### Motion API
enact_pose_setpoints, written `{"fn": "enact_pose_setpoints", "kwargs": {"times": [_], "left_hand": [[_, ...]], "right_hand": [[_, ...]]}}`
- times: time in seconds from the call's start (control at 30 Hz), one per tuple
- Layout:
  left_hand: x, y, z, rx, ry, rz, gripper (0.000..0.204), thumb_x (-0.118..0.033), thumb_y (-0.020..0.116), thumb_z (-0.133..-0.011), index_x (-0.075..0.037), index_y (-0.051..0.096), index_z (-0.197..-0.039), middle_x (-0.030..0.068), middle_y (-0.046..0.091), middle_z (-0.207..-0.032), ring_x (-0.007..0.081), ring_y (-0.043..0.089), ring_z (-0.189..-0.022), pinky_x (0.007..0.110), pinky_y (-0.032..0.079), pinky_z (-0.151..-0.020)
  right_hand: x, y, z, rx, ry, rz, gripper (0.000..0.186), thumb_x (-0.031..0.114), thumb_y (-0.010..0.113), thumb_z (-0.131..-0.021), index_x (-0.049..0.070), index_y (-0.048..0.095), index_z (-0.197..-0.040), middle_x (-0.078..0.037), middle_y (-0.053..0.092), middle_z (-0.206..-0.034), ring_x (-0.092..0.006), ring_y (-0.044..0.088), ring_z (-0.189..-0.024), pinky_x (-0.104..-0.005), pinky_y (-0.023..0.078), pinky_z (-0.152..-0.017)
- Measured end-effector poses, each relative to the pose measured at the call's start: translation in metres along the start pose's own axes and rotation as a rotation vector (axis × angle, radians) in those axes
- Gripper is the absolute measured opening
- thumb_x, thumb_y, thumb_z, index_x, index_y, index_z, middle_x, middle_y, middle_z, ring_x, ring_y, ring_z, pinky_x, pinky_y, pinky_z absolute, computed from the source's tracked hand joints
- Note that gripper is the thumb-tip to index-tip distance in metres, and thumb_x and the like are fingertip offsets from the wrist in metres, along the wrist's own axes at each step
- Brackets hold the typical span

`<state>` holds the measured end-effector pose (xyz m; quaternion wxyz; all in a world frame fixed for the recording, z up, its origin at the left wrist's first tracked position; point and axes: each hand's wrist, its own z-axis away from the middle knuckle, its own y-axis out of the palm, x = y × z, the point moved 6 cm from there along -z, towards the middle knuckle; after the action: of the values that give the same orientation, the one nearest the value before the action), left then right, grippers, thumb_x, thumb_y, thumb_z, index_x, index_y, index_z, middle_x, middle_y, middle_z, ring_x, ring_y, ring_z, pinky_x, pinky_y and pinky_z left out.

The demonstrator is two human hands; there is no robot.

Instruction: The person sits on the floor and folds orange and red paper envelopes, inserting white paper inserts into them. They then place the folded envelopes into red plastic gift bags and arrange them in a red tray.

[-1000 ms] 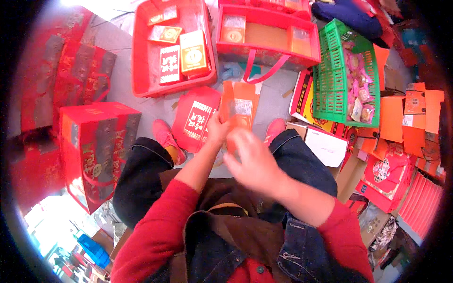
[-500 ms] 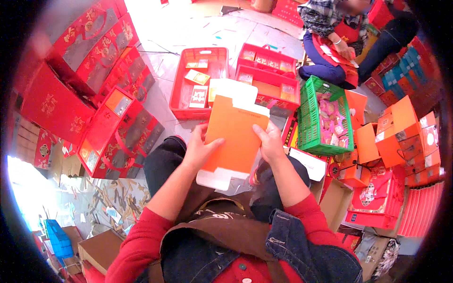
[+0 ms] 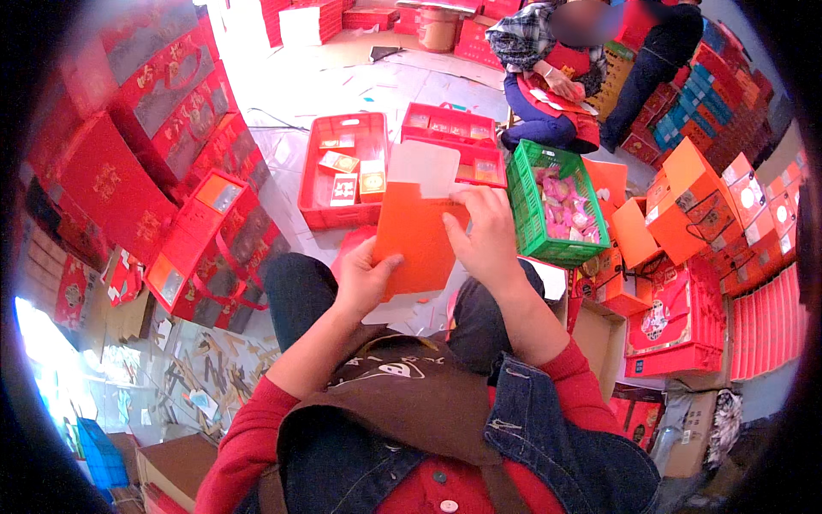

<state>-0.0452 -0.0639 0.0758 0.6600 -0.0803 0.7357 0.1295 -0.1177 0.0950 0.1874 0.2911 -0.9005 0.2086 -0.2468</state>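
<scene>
An orange folding carton (image 3: pixel 413 248) with white flaps is held above my lap, between my knees. My left hand (image 3: pixel 364 278) grips its left edge, thumb lying across the orange face. At the upper right corner, my right hand (image 3: pixel 486 233) pinches the edge beside a pale flap (image 3: pixel 421 169) that sticks up from the far end. The fingertips behind the carton are hidden. Just beyond it stands a red plastic crate (image 3: pixel 310 184) holding several small printed boxes (image 3: pixel 344 189).
Behind the carton are red gift boxes (image 3: pixel 490 154). To the right stands a green crate (image 3: pixel 538 230) of pink-wrapped packets (image 3: pixel 569 210), then orange boxes (image 3: pixel 681 206). Red gift bags (image 3: pixel 218 248) stack up on the left; scraps (image 3: pixel 205 368) litter the floor. A co-worker (image 3: pixel 548 77) sits far right.
My right hand has moved from the carton's right side up to its far corner by the flap. The left hand keeps its hold. The head view has shifted, showing more of the far room.
</scene>
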Motion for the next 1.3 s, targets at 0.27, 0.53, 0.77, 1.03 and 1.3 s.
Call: {"fn": "enact_pose_setpoints", "kwargs": {"times": [0.27,0.53,0.77,1.03,1.3], "left_hand": [[0.001,-0.023,-0.018,-0.156,0.018,-0.26,0.034,-0.001,0.064,-0.079,0.003,0.055,-0.112,0.0104,0.065,-0.095,0.0177,0.062,-0.09,0.028,0.048,-0.082],[-0.025,-0.035,-0.045,-0.24,0.195,-0.604,0.038,-0.007,0.069,-0.077,0.005,0.056,-0.111,0.0139,0.066,-0.094,0.0265,0.064,-0.086,0.032,0.05,-0.081],[0.0,-0.034,-0.051,-0.068,-0.116,0.324,0.034,-0.004,0.066,-0.081,0.003,0.054,-0.112,0.0086,0.063,-0.102,0.0145,0.06,-0.091,0.028,0.05,-0.08],[-0.003,-0.023,-0.046,-0.025,0.019,0.138,0.066,-0.01,0.077,-0.071,-0.002,0.035,-0.121,0.0131,0.052,-0.113,0.0198,0.055,-0.102,0.033,0.047,-0.088],[-0.001,-0.033,-0.035,-0.262,0.009,-0.183,0.06,-0.009,0.078,-0.068,-0.001,0.041,-0.115,0.016,0.058,-0.107,0.0237,0.059,-0.101,0.034,0.048,-0.086]], "right_hand": [[-0.017,0.032,-0.023,0.313,0.024,-0.11,0.022,0.007,0.074,-0.062,0.004,0.058,-0.077,-0.01,0.056,-0.079,-0.0279,0.054,-0.083,-0.0377,0.044,-0.077],[-0.05,0.084,-0.037,0.477,0.05,-0.212,0.016,0.005,0.071,-0.066,0.004,0.058,-0.076,-0.01,0.058,-0.082,-0.0242,0.057,-0.082,-0.0353,0.047,-0.072],[-0.058,0.089,-0.012,0.106,0.528,-0.84,0.046,0.013,0.063,-0.083,0.001,0.042,-0.123,-0.016,0.055,-0.114,-0.021,0.054,-0.106,-0.034,0.043,-0.088],[-0.006,0.075,0.019,0.155,0.46,-0.754,0.057,0.006,0.061,-0.082,-0.004,0.029,-0.128,-0.021,0.051,-0.12,-0.0271,0.052,-0.112,-0.0384,0.039,-0.096],[0.012,0.048,0.01,-0.131,0.145,-0.196,0.059,0.002,0.068,-0.072,-0.002,0.038,-0.123,-0.019,0.055,-0.109,-0.0311,0.049,-0.112,-0.04,0.037,-0.097]]}}
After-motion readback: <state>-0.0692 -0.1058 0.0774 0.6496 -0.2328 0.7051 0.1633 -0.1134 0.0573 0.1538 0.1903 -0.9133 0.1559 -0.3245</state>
